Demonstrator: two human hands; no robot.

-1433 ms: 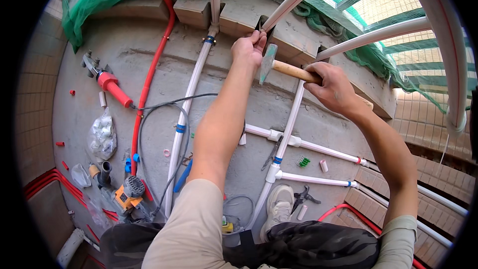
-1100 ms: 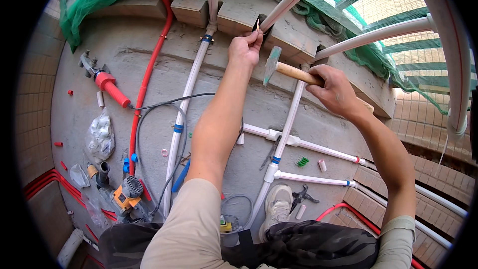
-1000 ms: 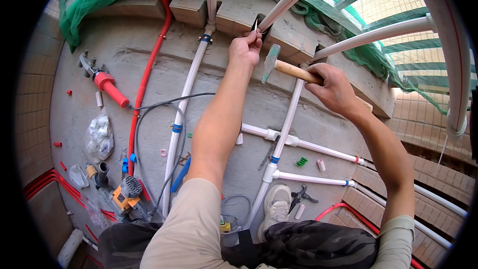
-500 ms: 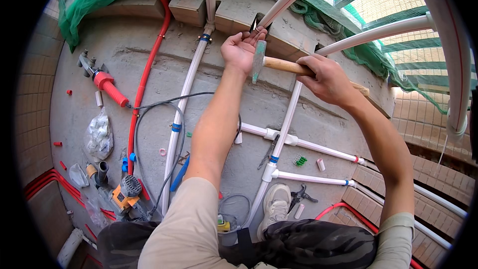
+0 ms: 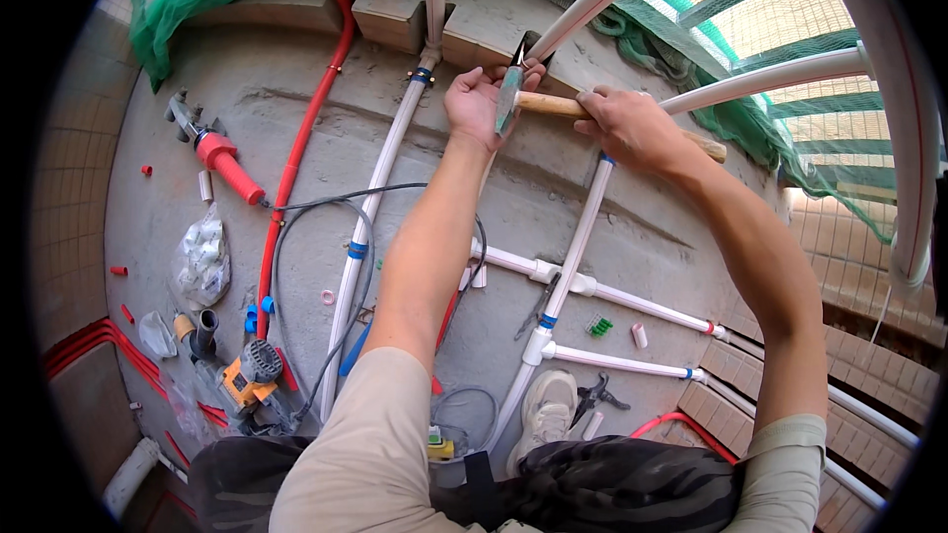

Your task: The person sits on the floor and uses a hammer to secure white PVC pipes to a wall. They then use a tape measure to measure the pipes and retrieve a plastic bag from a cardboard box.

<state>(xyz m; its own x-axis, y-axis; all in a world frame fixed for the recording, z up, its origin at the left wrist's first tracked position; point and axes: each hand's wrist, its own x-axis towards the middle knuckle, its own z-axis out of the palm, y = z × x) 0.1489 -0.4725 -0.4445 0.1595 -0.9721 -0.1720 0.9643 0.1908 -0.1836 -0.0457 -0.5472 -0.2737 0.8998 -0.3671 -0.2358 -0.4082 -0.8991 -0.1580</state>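
Bare concrete [image 5: 632,237] lies behind the hammer [image 5: 553,106], gripped by the right hand [image 5: 632,128] and now shifted leftward, placing its head across the left hand [image 5: 474,109], whose part-hidden finger hold cannot be determined.

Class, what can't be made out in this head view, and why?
Head view: whether the left hand pinches anything; the hammer covers part of it.
Head view: exact shapes inside the clear bag; crinkled plastic obscures them.
Head view: upper end of the long red pipe; top edge cuts it.
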